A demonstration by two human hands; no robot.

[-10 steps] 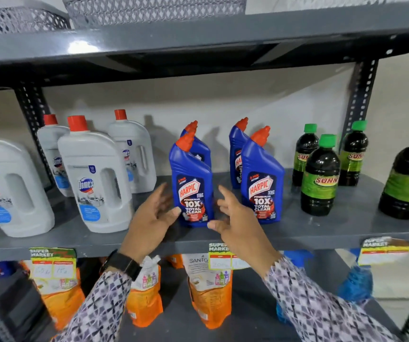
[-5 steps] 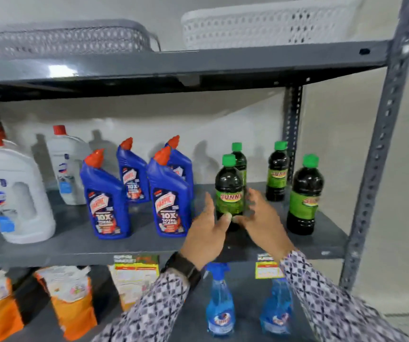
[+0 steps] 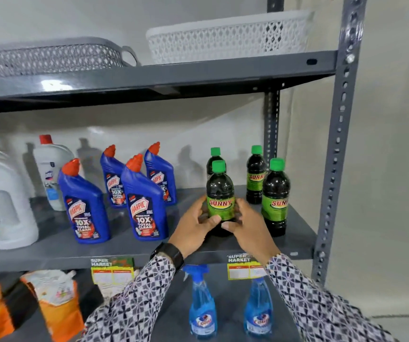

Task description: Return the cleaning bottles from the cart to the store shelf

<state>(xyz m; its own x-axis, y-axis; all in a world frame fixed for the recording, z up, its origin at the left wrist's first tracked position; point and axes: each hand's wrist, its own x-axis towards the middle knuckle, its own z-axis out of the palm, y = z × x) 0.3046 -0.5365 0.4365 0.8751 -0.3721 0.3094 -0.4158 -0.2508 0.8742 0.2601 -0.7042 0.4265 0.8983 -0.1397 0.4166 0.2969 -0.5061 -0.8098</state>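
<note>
A dark Sunny bottle [image 3: 220, 191] with a green cap stands upright on the grey middle shelf [image 3: 297, 233]. My left hand [image 3: 193, 224] cups its left side and my right hand [image 3: 249, 227] its right side, both gripping the lower body. Three more Sunny bottles stand behind and to the right, the nearest one [image 3: 275, 197] close to my right hand. Several blue Harpic bottles [image 3: 144, 201] with orange caps stand to the left. White Domex jugs [image 3: 3, 203] stand at the far left.
Two blue spray bottles [image 3: 202, 307] and orange refill pouches [image 3: 58, 304] fill the lower shelf. A grey basket [image 3: 50, 58] and a white basket [image 3: 228, 38] sit on the top shelf. The perforated shelf post [image 3: 336, 149] rises at the right. Price tags [image 3: 112, 270] hang on the shelf edge.
My hands left the Harpic bottles, moved right along the shelf and closed around the front Sunny bottle. The view panned right with them.
</note>
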